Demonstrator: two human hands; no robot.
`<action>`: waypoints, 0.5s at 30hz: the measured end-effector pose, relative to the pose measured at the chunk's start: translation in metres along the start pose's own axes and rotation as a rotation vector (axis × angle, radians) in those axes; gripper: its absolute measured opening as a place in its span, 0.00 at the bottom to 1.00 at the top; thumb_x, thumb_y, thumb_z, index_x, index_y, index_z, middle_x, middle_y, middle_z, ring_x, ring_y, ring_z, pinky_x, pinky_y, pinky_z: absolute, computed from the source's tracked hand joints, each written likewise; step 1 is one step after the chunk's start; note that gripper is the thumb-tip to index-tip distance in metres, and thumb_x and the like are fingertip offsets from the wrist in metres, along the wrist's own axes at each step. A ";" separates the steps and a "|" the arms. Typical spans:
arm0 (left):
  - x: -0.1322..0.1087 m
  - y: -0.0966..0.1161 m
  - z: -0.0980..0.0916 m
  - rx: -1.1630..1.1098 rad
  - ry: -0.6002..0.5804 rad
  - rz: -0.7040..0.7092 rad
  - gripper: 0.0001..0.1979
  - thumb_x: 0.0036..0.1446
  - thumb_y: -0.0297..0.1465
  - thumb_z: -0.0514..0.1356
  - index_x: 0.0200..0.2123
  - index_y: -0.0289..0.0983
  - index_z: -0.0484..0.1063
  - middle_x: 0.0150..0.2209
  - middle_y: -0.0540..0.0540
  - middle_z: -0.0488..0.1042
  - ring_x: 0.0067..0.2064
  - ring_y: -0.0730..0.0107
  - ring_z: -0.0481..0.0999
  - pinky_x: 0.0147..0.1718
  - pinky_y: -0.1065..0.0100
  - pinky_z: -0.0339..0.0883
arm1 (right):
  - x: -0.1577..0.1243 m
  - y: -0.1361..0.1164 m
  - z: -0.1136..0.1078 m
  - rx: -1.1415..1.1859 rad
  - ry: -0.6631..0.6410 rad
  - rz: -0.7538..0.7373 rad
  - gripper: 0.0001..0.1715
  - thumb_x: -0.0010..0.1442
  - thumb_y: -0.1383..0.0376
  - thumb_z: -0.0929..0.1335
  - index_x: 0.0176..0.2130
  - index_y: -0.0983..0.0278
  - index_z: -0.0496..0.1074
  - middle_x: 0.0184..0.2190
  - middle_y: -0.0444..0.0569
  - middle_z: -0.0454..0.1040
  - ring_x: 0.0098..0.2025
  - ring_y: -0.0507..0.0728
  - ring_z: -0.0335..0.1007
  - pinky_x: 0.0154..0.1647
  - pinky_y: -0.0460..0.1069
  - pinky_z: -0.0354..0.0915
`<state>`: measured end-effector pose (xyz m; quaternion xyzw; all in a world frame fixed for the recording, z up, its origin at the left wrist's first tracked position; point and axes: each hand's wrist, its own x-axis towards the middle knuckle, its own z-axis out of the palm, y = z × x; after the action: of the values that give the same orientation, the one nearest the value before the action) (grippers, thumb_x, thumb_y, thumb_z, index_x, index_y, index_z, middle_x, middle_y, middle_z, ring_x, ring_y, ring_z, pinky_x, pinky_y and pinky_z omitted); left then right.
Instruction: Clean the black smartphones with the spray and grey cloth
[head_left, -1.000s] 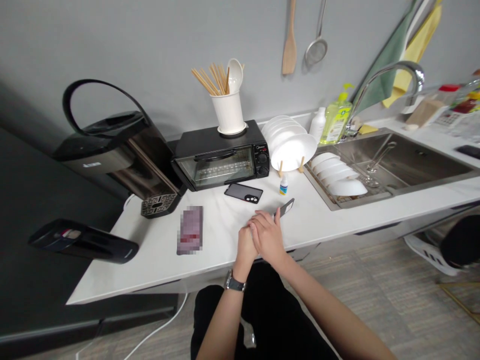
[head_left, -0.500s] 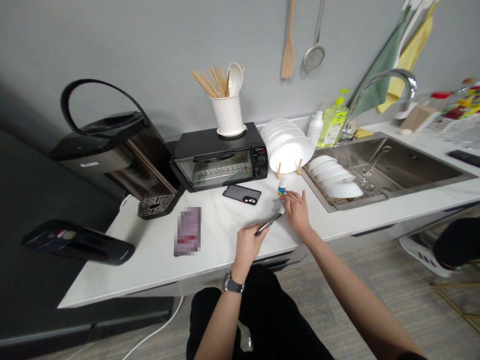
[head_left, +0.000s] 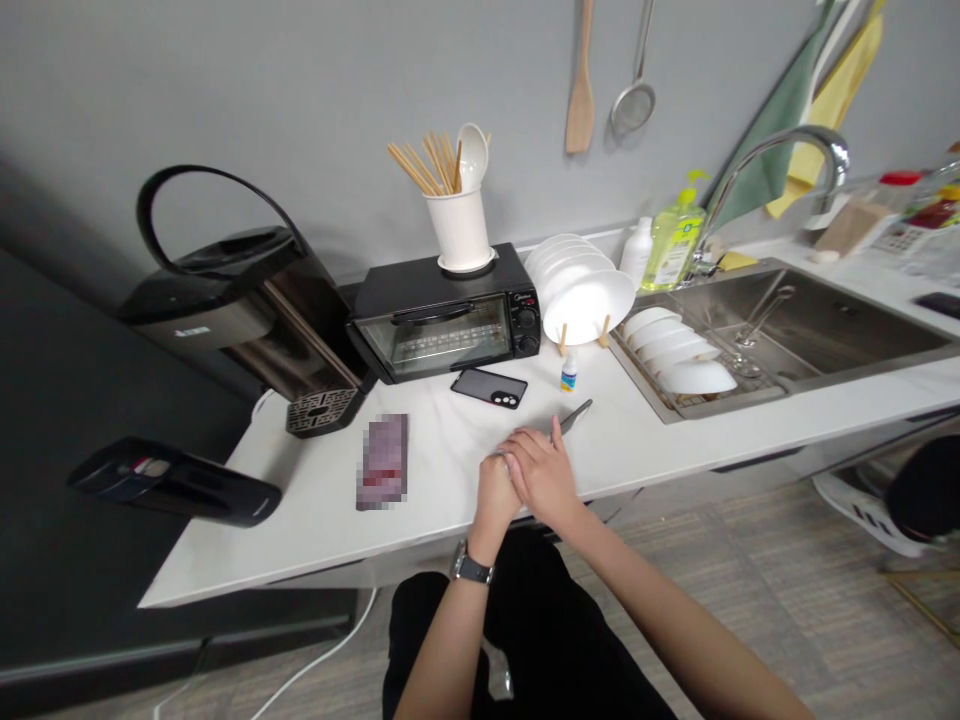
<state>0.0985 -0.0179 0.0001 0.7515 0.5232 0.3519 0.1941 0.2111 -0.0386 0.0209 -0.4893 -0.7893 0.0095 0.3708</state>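
My left hand [head_left: 498,492] is closed near the counter's front edge. My right hand [head_left: 543,478] lies over it, fingers wrapped around my left fingers and thumb raised. A thin dark slab [head_left: 577,414], seen nearly edge-on, juts out beyond my right thumb; the rest of it is hidden by the hands. Behind them a black phone case [head_left: 489,388] lies flat, with a small white bottle [head_left: 569,374] with a blue and yellow label upright to its right. A purplish flat rectangle [head_left: 383,462], blurred by pixels, rests on the left part of the counter.
A black toaster oven [head_left: 450,325] stands at the back under a utensil pot [head_left: 459,228]. Left are a drinks machine [head_left: 247,320] and a dark flask [head_left: 187,487]. Plates [head_left: 589,305], soap bottle [head_left: 673,245] and sink [head_left: 840,320] are right. A shoe [head_left: 870,515] shows at lower right.
My right hand has moved left and down from beside the small bottle onto my left hand. The slab's far end now points farther right and up.
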 end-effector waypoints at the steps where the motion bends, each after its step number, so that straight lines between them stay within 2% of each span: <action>1: 0.000 0.000 0.000 -0.002 0.005 -0.010 0.10 0.57 0.21 0.57 0.28 0.35 0.77 0.28 0.42 0.81 0.29 0.65 0.78 0.29 0.69 0.67 | 0.001 0.006 -0.002 -0.009 -0.007 -0.011 0.15 0.73 0.66 0.61 0.50 0.58 0.76 0.46 0.47 0.80 0.57 0.60 0.71 0.77 0.68 0.32; 5: 0.000 0.006 -0.002 -0.027 0.002 -0.030 0.09 0.60 0.26 0.62 0.28 0.35 0.79 0.26 0.46 0.80 0.26 0.69 0.76 0.28 0.71 0.65 | 0.011 0.049 -0.017 -0.068 0.034 0.049 0.18 0.74 0.64 0.59 0.44 0.59 0.77 0.41 0.48 0.80 0.52 0.61 0.71 0.76 0.68 0.38; 8: 0.000 0.011 -0.004 -0.098 -0.020 -0.018 0.09 0.64 0.33 0.64 0.35 0.37 0.83 0.29 0.48 0.82 0.28 0.70 0.76 0.31 0.72 0.65 | 0.018 0.089 -0.029 -0.113 0.088 0.174 0.23 0.75 0.65 0.56 0.39 0.60 0.77 0.39 0.49 0.79 0.49 0.62 0.71 0.74 0.70 0.40; 10: 0.000 0.014 -0.006 -0.126 -0.027 -0.010 0.10 0.65 0.34 0.63 0.38 0.38 0.84 0.30 0.48 0.82 0.30 0.70 0.77 0.32 0.72 0.66 | 0.021 0.110 -0.036 -0.105 0.080 0.208 0.25 0.74 0.65 0.54 0.39 0.60 0.77 0.39 0.50 0.80 0.47 0.61 0.72 0.73 0.68 0.47; 13: 0.000 0.016 -0.007 -0.124 -0.029 -0.009 0.09 0.65 0.34 0.64 0.38 0.37 0.84 0.31 0.47 0.82 0.30 0.70 0.77 0.33 0.72 0.66 | 0.022 0.120 -0.038 -0.078 0.080 0.224 0.26 0.75 0.65 0.54 0.39 0.61 0.77 0.40 0.50 0.80 0.46 0.60 0.74 0.70 0.64 0.54; 15: 0.000 0.016 -0.007 -0.117 -0.027 -0.007 0.09 0.66 0.34 0.63 0.38 0.37 0.84 0.31 0.48 0.82 0.30 0.70 0.77 0.32 0.72 0.66 | 0.021 0.109 -0.034 -0.090 0.119 0.220 0.25 0.75 0.65 0.54 0.39 0.60 0.77 0.42 0.50 0.80 0.50 0.61 0.73 0.72 0.67 0.49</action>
<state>0.1039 -0.0241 0.0152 0.7416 0.5017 0.3711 0.2461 0.3094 0.0227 0.0171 -0.5889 -0.7070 -0.0143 0.3913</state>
